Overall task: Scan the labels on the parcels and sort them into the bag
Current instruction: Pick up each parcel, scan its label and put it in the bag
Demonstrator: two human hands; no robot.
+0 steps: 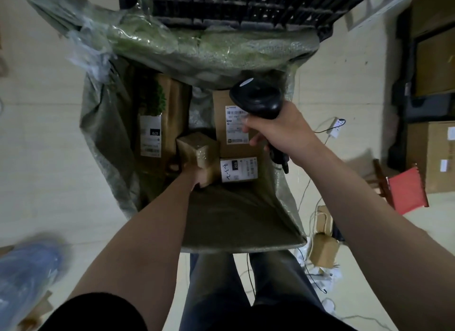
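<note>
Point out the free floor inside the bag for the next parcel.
Bare patch: the near end of the bag, below the handwritten-label box. Crowded: far end, where the left hand sets the small box.

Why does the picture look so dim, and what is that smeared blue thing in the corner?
In the head view the light is low, so the inside of the bag sits in shadow; the plastic wrap shows glare; the blue object at lower left is blurred and cannot be identified; the wide lens bends the edges.
</note>
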